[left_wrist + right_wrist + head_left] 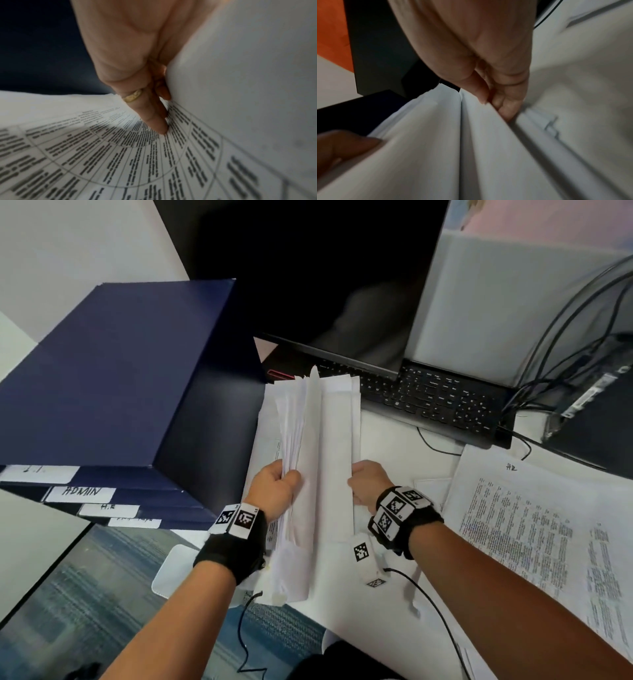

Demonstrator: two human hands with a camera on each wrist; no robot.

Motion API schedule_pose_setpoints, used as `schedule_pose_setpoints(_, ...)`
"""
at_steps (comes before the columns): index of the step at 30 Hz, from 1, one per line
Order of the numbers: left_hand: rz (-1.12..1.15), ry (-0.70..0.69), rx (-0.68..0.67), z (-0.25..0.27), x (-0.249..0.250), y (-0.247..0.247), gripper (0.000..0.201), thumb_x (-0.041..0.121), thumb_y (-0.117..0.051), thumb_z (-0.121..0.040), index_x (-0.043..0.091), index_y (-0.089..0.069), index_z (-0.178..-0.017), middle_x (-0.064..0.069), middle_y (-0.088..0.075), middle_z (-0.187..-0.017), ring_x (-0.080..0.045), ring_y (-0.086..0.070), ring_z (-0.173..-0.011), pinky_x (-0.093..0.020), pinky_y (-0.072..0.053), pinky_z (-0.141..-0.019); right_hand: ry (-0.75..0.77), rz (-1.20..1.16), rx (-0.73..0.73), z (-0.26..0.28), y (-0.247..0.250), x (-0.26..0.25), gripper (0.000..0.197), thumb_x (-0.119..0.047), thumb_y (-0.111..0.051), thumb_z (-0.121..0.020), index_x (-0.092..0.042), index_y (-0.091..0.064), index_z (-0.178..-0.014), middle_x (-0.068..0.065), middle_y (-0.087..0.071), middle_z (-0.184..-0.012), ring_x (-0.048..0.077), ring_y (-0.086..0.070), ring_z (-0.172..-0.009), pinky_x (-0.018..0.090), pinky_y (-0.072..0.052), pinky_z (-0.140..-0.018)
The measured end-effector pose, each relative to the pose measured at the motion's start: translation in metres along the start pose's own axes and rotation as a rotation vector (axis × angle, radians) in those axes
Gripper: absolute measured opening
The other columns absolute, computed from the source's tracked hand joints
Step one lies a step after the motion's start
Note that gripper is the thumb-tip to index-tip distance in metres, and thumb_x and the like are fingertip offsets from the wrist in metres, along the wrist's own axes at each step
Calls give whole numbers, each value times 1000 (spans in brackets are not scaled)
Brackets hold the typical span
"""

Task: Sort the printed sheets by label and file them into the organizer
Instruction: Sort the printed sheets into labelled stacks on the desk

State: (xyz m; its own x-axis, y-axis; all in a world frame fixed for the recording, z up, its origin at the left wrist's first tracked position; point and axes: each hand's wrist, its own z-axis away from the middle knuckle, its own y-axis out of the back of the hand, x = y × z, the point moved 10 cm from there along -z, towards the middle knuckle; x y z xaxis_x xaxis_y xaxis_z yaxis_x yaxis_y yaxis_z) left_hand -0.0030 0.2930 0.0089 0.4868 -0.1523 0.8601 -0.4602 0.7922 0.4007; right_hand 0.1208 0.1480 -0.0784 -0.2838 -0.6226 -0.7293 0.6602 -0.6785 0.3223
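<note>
A sheaf of white printed sheets (317,446) is held on edge above the desk, between both hands. My left hand (277,484) grips its left side, thumb on top; in the left wrist view its fingers (154,119) lie against a printed table page (120,155) under the sheaf. My right hand (368,479) pinches the right edge of the outer sheets (488,135), thumb over fingers (505,108). The dark blue organizer (113,378) stands to the left, with tabbed dividers at its front; one tab reads ADMIN (80,493), another HR (108,508).
A black keyboard (442,402) and a dark monitor (325,285) lie behind the sheets. More printed sheets (548,525) lie on the white desk at right, the top one marked HR. Cables (582,330) run at far right. Loose sheets (267,446) lie under the sheaf.
</note>
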Motion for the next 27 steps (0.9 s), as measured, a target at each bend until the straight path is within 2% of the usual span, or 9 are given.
schedule_pose_setpoints(4,-171,-5,-54,-4,-4,-25,19,17,-49,-88,15,-48,-69,2,-48,-62,-17,-46,-59,-19,-39,-49,-15,-161,-38,14,24,13,20,2,-53,-89,-17,-54,-90,3,-58,-85,19,-59,-79,37,-55,-84)
schedule_pose_setpoints(7,-386,-20,-153,-8,-7,-54,26,29,-54,-88,13,-44,-69,-3,-49,-66,-17,-45,-59,-25,-37,-57,-54,-361,54,22,58,34,18,3,-51,-90,-12,-55,-100,9,-59,-78,12,-61,-50,23,-52,-53)
schedule_pose_setpoints(9,-526,-27,-217,-6,-6,-74,36,46,-57,-86,15,-45,-72,-1,-53,-69,-15,-48,-61,-24,-36,-54,-63,-418,123,29,82,50,16,5,-51,-90,-9,-56,-96,8,-57,-69,12,-57,-44,19,-45,-45)
schedule_pose_setpoints(12,-677,12,-254,-3,-4,-95,49,67,-54,-79,18,-51,-84,2,-59,-80,-17,-56,-75,-26,-38,-58,-49,-309,238,42,124,72,19,5,-53,-85,-12,-60,-89,6,-57,-69,16,-53,-56,24,-42,-53)
schedule_pose_setpoints(15,-793,77,-233,-3,2,-111,53,61,-53,-82,15,-49,-107,-5,-60,-103,-24,-55,-91,-29,-42,-74,-52,-133,337,53,171,97,30,2,-50,-79,-21,-56,-61,-1,-54,-64,14,-48,-58,23,-38,-54)
schedule_pose_setpoints(17,-896,75,-206,-1,9,-125,61,58,-52,-83,11,-44,-122,-12,-57,-118,-30,-56,-104,-37,-47,-87,-76,11,366,62,197,116,35,-4,-50,-83,-27,-50,-57,-2,-54,-71,15,-49,-66,23,-41,-62)
schedule_pose_setpoints(19,-934,-14,-172,5,26,-146,59,55,-52,-84,14,-45,-125,-12,-53,-125,-32,-53,-113,-42,-46,-94,-126,122,405,74,223,137,25,-10,-49,-90,-23,-63,-74,5,-56,-88,19,-53,-84,28,-46,-79)
schedule_pose_setpoints(21,-865,-120,-180,16,41,-175,48,49,-55,-86,16,-51,-122,-10,-52,-127,-30,-52,-115,-40,-45,-95,-181,201,460,85,249,161,26,-13,-48,-92,-7,-69,-105,14,-64,-105,28,-59,-102,35,-48,-93)
schedule_pose_setpoints(27,-824,-72,-458,54,28,-255,46,40,-51,-91,9,-48,-125,-11,-54,-127,-26,-52,-114,-30,-41,-91,-411,245,542,122,291,220,40,-13,-51,-84,-1,-55,-121,18,-57,-123,31,-51,-115,34,-44,-93)
